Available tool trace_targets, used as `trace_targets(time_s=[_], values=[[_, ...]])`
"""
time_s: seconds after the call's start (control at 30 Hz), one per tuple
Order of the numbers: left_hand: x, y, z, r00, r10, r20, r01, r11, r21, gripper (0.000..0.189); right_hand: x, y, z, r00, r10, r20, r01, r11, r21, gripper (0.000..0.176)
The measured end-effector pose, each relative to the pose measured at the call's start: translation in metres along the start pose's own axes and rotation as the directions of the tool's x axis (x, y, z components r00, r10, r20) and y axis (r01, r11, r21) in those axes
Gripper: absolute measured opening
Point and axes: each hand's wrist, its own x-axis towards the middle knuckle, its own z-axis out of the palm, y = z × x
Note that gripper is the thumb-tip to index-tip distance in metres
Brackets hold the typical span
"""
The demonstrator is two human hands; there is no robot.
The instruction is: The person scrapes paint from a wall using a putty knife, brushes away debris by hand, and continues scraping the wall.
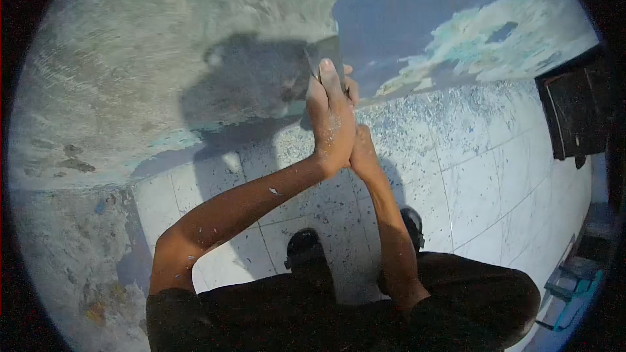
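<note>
My left hand [334,127] is closed round a paint scraper, its thumb stretched up along the tool. The flat grey blade of the scraper [328,49] lies against the wall at the border between bare grey plaster [130,45] and blue-purple paint [417,6]. Just below and to the right, my right hand [363,148] is closed at the handle end, pressed against the left; its fingers are mostly hidden. Pale dust and paint flakes cling to my left hand and forearm. The handle is covered by my hands.
White floor tiles [479,189] strewn with paint chips meet the wall's foot. My dark shoes [304,248] stand below my hands. A dark box-like object [574,111] is at the right, with a teal-framed object [574,290] lower down. Another plaster surface [72,254] rises at the left.
</note>
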Motion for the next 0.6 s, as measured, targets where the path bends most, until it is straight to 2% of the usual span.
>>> trace_targets(time_s=[0.07, 0.13, 0.2, 0.27, 0.33, 0.43, 0.53, 0.6], values=[[0.001, -0.008, -0.008, 0.999, 0.013, 0.043, -0.013, 1.0, -0.005, 0.053, -0.012, 0.0, 0.001, 0.999, 0.046, 0.004, -0.046, 0.999, -0.007, 0.062], [-0.004, -0.008, -0.009, 0.998, -0.036, 0.047, 0.034, 0.998, 0.053, 0.058, -0.008, -0.003, 0.004, 0.966, 0.251, 0.06, -0.258, 0.927, 0.272, 0.062], [-0.004, -0.001, -0.005, 0.997, -0.077, 0.027, 0.075, 0.995, 0.071, 0.057, -0.003, -0.009, 0.006, 0.986, 0.166, -0.02, -0.16, 0.971, 0.179, 0.062], [0.028, -0.021, 0.003, 0.953, 0.284, 0.109, -0.266, 0.951, -0.158, 0.054, 0.005, -0.017, 0.002, 0.996, 0.081, -0.038, -0.077, 0.991, 0.11, 0.061], [0.01, 0.011, 0.002, 0.944, 0.295, 0.149, -0.274, 0.951, -0.144, 0.048, 0.018, -0.042, -0.005, 1.0, 0.0, 0.008, -0.001, 0.997, 0.077, 0.06], [0.0, 0.001, -0.003, 1.0, 0.001, 0.027, 0.001, 0.998, -0.065, 0.048, 0.005, -0.01, -0.005, 0.999, -0.032, -0.009, 0.032, 0.999, -0.003, 0.06], [-0.001, 0.004, -0.005, 1.0, -0.014, 0.009, 0.013, 0.996, 0.092, 0.057, -0.004, -0.01, 0.005, 0.982, 0.185, -0.032, -0.176, 0.966, 0.19, 0.06], [-0.004, 0.008, -0.005, 0.999, -0.051, 0.008, 0.05, 0.994, 0.1, 0.058, -0.004, -0.007, 0.001, 0.986, 0.166, 0.032, -0.169, 0.965, 0.203, 0.061]])
